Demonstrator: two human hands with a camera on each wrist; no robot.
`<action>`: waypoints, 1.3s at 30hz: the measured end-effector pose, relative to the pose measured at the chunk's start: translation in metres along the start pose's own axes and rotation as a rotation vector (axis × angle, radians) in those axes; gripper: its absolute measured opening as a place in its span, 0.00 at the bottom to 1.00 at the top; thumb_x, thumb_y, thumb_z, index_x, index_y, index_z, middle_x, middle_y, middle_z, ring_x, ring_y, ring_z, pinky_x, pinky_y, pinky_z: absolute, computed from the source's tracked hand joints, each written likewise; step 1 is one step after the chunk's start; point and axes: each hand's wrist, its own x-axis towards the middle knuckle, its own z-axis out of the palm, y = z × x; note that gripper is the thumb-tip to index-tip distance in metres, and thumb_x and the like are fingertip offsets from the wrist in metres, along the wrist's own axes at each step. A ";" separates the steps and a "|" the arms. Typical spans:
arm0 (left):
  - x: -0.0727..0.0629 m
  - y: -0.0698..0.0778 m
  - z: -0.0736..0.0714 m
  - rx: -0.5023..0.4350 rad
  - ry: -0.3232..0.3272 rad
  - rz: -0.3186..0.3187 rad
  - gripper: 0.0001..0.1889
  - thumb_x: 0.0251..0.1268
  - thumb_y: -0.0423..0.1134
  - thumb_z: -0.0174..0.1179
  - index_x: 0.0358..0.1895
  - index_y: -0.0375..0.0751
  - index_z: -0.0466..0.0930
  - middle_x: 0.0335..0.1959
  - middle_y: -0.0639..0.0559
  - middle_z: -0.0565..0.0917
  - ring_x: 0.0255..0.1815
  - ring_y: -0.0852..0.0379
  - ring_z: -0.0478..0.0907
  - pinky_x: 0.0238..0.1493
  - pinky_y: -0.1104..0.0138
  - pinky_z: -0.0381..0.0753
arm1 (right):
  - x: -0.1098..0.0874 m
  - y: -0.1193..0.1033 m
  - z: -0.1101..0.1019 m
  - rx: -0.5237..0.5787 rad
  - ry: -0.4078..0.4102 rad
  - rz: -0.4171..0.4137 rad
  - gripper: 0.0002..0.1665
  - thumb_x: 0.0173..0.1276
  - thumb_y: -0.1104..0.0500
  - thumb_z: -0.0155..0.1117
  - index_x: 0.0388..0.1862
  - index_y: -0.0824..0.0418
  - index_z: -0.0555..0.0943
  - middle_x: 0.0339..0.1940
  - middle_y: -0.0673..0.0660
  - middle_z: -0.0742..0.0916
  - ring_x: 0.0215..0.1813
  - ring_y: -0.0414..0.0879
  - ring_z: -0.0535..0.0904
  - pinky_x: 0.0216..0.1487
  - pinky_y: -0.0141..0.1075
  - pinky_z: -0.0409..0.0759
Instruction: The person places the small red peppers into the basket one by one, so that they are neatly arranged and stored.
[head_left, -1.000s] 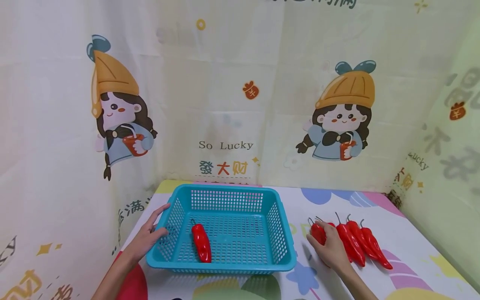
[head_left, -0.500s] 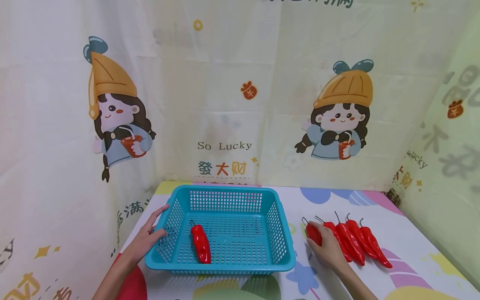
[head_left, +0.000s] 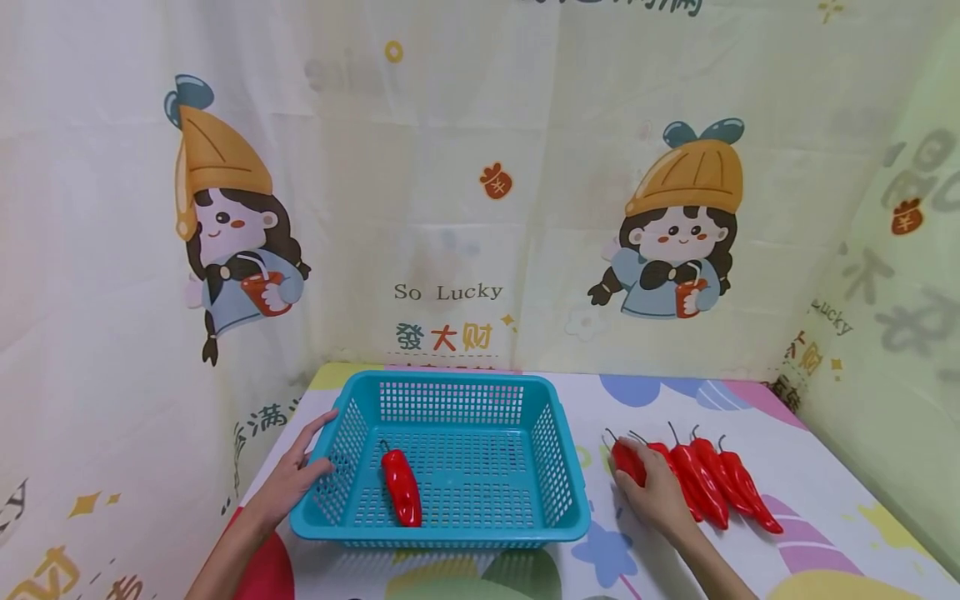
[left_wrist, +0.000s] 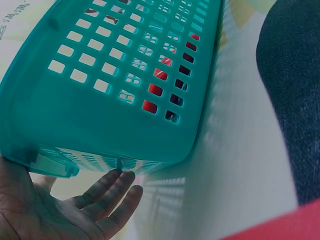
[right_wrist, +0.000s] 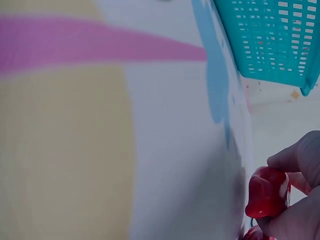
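Note:
My right hand pinches a red chili pepper at the left end of a row of red peppers. In the right wrist view the thumb and fingers hold this pepper from its sides, its blunt end showing. My left hand lies against the left side of a turquoise plastic basket, its fingers extended. In the left wrist view the fingers lie loosely by the basket's outer wall. Inside the basket, on the left, rests one red pepper with its stem pointing away.
A white tablecloth with colourful prints covers the table. Behind and beside it hangs a patterned cloth with cartoon figures. Part of dark clothing shows at the right edge of the left wrist view.
My right hand has shifted slightly left with the gripped pepper, which now sits apart from its neighbour. The left hand and the basket stay in place.

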 end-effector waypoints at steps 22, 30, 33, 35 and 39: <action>-0.003 0.001 0.000 0.011 0.005 -0.006 0.40 0.70 0.37 0.52 0.83 0.56 0.47 0.75 0.25 0.58 0.62 0.29 0.73 0.44 0.58 0.83 | -0.004 -0.039 -0.022 0.078 0.061 -0.040 0.46 0.64 0.60 0.72 0.79 0.54 0.64 0.70 0.66 0.73 0.66 0.66 0.71 0.50 0.51 0.87; -0.003 0.001 0.000 0.004 -0.009 0.003 0.39 0.71 0.37 0.51 0.83 0.54 0.46 0.75 0.24 0.57 0.59 0.33 0.75 0.43 0.59 0.83 | -0.001 -0.057 -0.026 0.105 0.082 -0.060 0.47 0.64 0.58 0.73 0.79 0.53 0.63 0.72 0.66 0.72 0.67 0.66 0.70 0.51 0.52 0.86; -0.003 0.000 0.000 0.005 -0.003 -0.006 0.40 0.70 0.37 0.52 0.83 0.55 0.47 0.76 0.26 0.57 0.60 0.32 0.74 0.43 0.59 0.83 | -0.001 -0.064 -0.028 0.125 0.090 -0.066 0.47 0.64 0.58 0.73 0.79 0.53 0.63 0.72 0.65 0.71 0.68 0.66 0.70 0.51 0.52 0.86; -0.003 -0.001 0.000 0.009 -0.001 -0.003 0.40 0.70 0.37 0.52 0.83 0.55 0.46 0.76 0.25 0.57 0.60 0.31 0.74 0.43 0.58 0.84 | 0.000 -0.069 -0.030 0.134 0.099 -0.076 0.47 0.64 0.59 0.73 0.79 0.54 0.63 0.72 0.66 0.71 0.68 0.66 0.70 0.51 0.52 0.86; -0.002 -0.001 0.000 0.009 0.000 0.006 0.41 0.69 0.37 0.52 0.83 0.53 0.46 0.75 0.24 0.57 0.60 0.31 0.74 0.43 0.57 0.85 | -0.001 -0.082 -0.034 0.152 0.111 -0.089 0.47 0.64 0.59 0.73 0.79 0.54 0.63 0.73 0.65 0.71 0.68 0.65 0.69 0.52 0.53 0.86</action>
